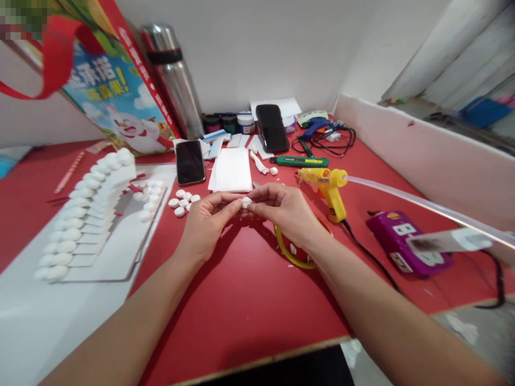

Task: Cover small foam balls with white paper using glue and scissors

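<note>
Both hands meet over the middle of the red table, pinching a small white lump, apparently soft clay (247, 202), between thumbs and fingers. My left hand (207, 222) closes on it from the left and my right hand (284, 209) from the right. Just left of my left hand lie several flattened white pieces (183, 202). A stepped white model (94, 225), edged with rows of similar white blobs, stands on a white board at the left. Behind my hands are a stack of white paper (230, 169) and a white clay strip (258, 161). A yellow ring (290, 257) sits partly under my right forearm.
At the right are a yellow glue gun (332, 190) with a long glue stick and a purple box (406, 241). A green cutter (301, 161), two phones (190, 162), paint jars (246, 124), a steel flask (175, 80) and a printed bag (120, 102) stand or lie behind.
</note>
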A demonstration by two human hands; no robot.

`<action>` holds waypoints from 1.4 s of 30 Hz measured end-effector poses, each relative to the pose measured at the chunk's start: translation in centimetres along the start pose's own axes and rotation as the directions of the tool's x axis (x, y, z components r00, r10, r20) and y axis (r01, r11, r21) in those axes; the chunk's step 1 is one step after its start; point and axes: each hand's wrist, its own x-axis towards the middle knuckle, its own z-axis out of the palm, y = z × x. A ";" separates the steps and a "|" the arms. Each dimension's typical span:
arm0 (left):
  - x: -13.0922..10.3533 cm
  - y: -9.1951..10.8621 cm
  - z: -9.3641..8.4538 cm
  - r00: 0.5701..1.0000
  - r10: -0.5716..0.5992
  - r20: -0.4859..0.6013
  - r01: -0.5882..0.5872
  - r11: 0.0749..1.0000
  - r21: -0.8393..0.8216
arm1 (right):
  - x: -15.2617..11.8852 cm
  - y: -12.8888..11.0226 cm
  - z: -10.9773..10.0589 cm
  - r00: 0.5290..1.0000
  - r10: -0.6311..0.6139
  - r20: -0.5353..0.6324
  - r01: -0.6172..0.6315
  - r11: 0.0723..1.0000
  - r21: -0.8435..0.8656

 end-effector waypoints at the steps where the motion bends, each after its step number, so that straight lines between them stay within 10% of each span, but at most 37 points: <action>1: 0.0 0.1 0.0 1.000 0.005 -0.001 -0.005 1.000 0.018 | 0.0 0.0 0.0 1.000 -0.008 0.002 0.008 1.000 -0.019; 17: -0.1 0.1 -0.1 0.983 0.185 -0.017 -0.173 0.942 0.287 | 0.1 0.7 0.0 0.999 -0.037 -0.006 0.036 0.994 -0.104; 30: -0.4 0.3 0.1 0.898 0.381 0.219 -0.438 0.817 0.375 | 0.0 -0.5 -0.7 0.997 0.079 -0.025 -0.076 0.993 0.089; 36: -0.2 0.6 0.2 0.997 0.002 0.073 -0.005 1.000 0.030 | -0.1 -0.5 -0.6 1.000 -0.022 0.001 0.022 0.999 -0.024; 42: 0.3 0.6 -0.3 0.936 -0.305 0.174 0.347 0.877 -0.332 | 0.1 -0.5 -0.9 0.990 -0.142 -0.013 0.140 0.987 -0.083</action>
